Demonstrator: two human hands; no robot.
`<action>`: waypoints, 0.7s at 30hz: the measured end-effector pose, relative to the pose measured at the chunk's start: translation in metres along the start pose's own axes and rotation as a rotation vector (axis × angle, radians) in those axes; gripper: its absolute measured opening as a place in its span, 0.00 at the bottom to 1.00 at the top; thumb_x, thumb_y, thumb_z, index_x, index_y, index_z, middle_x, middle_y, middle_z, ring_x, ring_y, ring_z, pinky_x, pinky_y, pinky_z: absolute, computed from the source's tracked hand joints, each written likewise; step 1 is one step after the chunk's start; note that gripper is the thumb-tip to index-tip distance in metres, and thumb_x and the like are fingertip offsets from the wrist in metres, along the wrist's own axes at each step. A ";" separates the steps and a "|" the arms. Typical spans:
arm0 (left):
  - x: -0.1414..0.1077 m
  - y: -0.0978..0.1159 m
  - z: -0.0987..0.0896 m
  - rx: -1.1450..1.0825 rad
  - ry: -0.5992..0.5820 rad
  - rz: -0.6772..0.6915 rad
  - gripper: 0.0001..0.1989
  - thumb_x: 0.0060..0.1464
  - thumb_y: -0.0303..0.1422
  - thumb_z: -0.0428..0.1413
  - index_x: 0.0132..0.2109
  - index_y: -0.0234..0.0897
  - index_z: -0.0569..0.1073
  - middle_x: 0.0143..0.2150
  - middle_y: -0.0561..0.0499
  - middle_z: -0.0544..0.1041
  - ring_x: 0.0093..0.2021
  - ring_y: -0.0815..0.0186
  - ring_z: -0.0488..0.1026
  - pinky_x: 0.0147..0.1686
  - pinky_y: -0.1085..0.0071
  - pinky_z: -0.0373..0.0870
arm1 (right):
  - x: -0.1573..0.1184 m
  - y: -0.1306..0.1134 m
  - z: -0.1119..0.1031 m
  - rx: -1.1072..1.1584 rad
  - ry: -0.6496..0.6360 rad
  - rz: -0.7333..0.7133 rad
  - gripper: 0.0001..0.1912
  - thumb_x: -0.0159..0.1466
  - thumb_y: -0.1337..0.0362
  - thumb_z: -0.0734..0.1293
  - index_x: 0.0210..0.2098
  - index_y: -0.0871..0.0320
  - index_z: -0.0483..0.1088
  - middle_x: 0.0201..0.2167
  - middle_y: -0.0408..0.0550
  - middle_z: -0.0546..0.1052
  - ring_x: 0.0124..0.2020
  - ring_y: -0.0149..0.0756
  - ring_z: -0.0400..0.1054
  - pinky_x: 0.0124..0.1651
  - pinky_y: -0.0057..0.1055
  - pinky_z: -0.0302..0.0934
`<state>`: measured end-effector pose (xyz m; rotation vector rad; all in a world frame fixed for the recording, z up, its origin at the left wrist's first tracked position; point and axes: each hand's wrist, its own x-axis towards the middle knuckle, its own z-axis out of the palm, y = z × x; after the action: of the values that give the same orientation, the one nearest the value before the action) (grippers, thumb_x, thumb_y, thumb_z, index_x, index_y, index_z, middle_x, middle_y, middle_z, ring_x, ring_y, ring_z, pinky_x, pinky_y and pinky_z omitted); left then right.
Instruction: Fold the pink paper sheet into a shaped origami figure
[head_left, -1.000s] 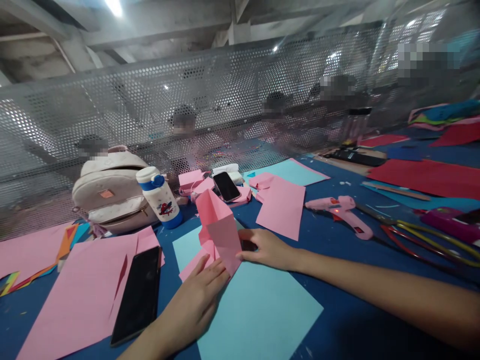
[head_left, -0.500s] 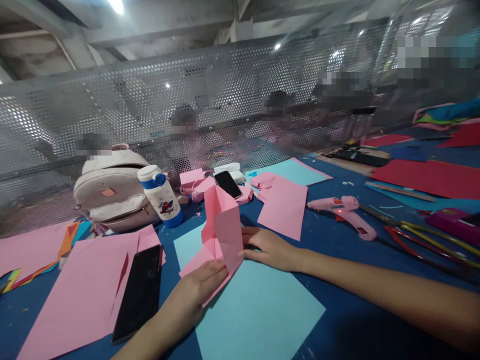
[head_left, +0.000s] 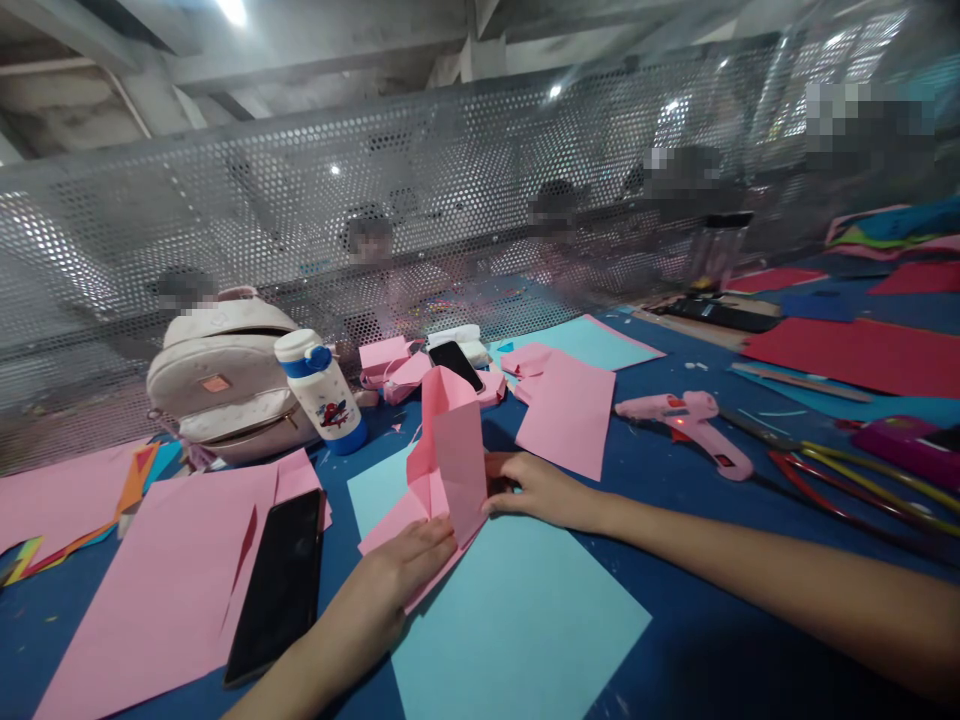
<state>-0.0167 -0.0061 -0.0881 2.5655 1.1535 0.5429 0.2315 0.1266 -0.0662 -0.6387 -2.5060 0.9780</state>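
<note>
A folded piece of pink paper (head_left: pixel 461 450) stands partly upright on a light blue sheet (head_left: pixel 525 610), with one flap lying flat towards me. My left hand (head_left: pixel 397 575) lies on that flap, fingers stretched out and pressing it down; it is open. On the other side, my right hand (head_left: pixel 536 490) has its thumb and fingers closed at the lower right edge of the upright panel. The panel hides part of those fingertips.
A pink glue gun (head_left: pixel 694 425) and scissors (head_left: pixel 862 480) lie to the right. On the left are a black phone (head_left: pixel 277 585), pink sheets (head_left: pixel 157 580), a water bottle (head_left: pixel 322 395) and a backpack (head_left: pixel 225 380). A perforated metal screen (head_left: pixel 450 190) stands behind, people beyond it.
The upright part of the pink paper has tilted slightly, its top shifting a little to the right. My right hand's fingers have bent a bit more; the left hand stays in place.
</note>
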 end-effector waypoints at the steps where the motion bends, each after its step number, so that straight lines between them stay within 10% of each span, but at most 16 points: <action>1: 0.000 0.000 0.000 0.001 0.000 -0.003 0.48 0.41 0.12 0.44 0.69 0.47 0.55 0.69 0.50 0.61 0.68 0.63 0.58 0.65 0.57 0.58 | 0.000 0.001 0.001 0.005 0.011 0.009 0.17 0.64 0.51 0.67 0.37 0.61 0.73 0.35 0.48 0.75 0.33 0.35 0.67 0.35 0.29 0.60; 21: -0.006 0.014 -0.009 -0.207 0.154 -0.241 0.21 0.59 0.21 0.49 0.57 0.42 0.64 0.59 0.46 0.74 0.58 0.62 0.72 0.54 0.69 0.71 | -0.004 0.000 0.004 -0.150 0.027 -0.071 0.21 0.71 0.52 0.58 0.31 0.60 0.71 0.32 0.47 0.72 0.32 0.34 0.66 0.36 0.29 0.57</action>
<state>-0.0146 -0.0187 -0.0759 2.2044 1.3560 0.7679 0.2327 0.1227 -0.0697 -0.5986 -2.5760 0.7570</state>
